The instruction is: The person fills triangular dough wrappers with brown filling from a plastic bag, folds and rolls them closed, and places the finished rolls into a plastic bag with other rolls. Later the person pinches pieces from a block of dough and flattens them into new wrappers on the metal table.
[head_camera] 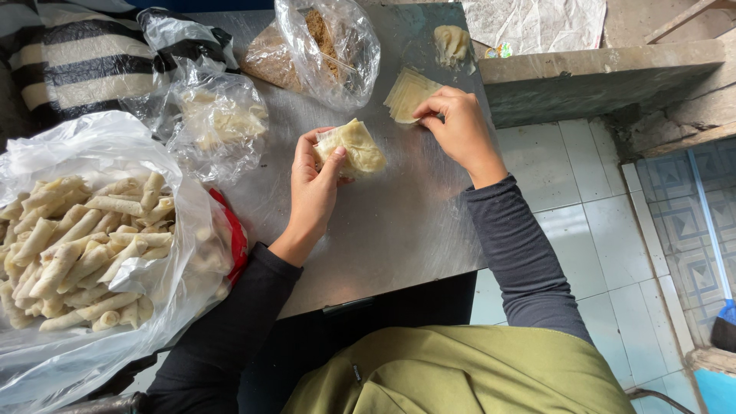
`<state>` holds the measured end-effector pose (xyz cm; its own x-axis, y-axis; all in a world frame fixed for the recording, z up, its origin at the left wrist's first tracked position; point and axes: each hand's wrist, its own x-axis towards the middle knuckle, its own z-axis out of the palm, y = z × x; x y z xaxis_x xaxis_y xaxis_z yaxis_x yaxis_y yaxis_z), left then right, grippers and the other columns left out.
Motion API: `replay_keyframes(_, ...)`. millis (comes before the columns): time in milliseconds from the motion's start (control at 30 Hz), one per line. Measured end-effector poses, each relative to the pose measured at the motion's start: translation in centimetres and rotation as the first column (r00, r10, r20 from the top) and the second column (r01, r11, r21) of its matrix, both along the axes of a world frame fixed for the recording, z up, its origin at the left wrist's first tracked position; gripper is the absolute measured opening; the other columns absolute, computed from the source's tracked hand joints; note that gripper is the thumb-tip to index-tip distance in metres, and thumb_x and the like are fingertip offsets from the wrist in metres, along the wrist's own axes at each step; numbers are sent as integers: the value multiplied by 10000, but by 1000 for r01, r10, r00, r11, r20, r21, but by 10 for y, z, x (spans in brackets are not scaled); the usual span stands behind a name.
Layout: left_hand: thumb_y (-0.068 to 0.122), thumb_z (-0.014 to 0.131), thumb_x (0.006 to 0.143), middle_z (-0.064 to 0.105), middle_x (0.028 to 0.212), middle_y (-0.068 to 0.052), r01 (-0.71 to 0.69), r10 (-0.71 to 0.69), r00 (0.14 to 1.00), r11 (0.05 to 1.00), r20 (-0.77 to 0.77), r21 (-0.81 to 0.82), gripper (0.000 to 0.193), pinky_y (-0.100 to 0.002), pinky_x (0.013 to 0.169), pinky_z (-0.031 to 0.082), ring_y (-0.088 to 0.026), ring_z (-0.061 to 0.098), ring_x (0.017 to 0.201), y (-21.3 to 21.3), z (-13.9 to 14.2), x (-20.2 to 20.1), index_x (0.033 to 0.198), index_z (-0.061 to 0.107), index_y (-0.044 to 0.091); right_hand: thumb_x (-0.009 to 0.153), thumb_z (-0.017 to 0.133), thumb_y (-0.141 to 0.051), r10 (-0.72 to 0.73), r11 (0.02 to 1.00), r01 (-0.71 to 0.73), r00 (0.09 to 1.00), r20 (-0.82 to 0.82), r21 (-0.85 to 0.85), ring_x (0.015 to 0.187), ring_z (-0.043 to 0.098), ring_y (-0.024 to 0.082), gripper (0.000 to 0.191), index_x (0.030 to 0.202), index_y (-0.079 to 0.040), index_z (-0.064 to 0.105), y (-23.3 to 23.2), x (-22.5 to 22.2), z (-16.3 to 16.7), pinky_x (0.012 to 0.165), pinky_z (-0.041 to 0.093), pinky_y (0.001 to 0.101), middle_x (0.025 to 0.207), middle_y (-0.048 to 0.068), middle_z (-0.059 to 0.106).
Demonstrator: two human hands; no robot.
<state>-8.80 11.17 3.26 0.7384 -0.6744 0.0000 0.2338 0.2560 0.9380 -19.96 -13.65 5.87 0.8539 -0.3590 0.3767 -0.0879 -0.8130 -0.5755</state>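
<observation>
Between our left fingers (320, 142) and thumb sits a lump of pale yellow dough (354, 146), partly wrapped in a thin wrapper; the fingers curl closed around its left side and the thumb presses across its front, so our left hand (313, 188) has a firm hold and keeps the lump just above the table. Our right fingertips (428, 113) are bent down and pinched lightly on the near corner of a stack of thin square wrappers (406, 93) that lies flat on the table just beyond the dough; we cannot tell whether a sheet is lifted. Our right hand (460, 130) rests there, well to the right of the left.

Both hands work over a grey metal table (383, 230). Dark long sleeves cover our forearms, and an olive-green apron (460, 368) shows at the bottom.

Farther out, a second, smaller lump of dough (451, 42) sits near the table's far edge, beyond the wrappers. A clear plastic bag of brown crumbs (318, 42) stands at the far side, left of that lump. Beside it to the left lies a crumpled clear bag holding pale scraps (218, 115). On our far left, a large clear bag (46, 360) lies open, filled with many finished pale rolls (84, 245) piled together. Right of the table we see a white tiled floor (567, 207).
</observation>
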Motion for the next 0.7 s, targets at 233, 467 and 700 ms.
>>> replay_keyframes(233,180,616,1033,682,1160,-19,1,-1,1000,1000,-6,-6,312,-253,731,594,-81,688,980,-1,0,0,1314,508,96,846,776,-21,3,999,-5,998,-58,-33,820,722,228,127,970,-47,778,3,-1,7,747,552,339,930,106,730)
replay_keyframes(467,186,630,1029,669,1161,-29,14,-14,998,1000,53,14,351,-247,735,591,-75,673,978,-4,-1,-4,1337,495,84,835,901,-194,190,964,-191,981,23,186,914,634,134,349,1071,-55,684,27,1,25,765,510,302,997,27,682)
replay_keyframes(700,109,734,1012,620,1254,-92,-26,21,935,1000,353,8,431,-298,874,582,-126,647,1077,-5,0,-10,1372,513,22,867,875,-140,308,809,-290,950,51,512,863,542,59,324,1061,-53,630,74,1,16,769,500,243,935,-22,599)
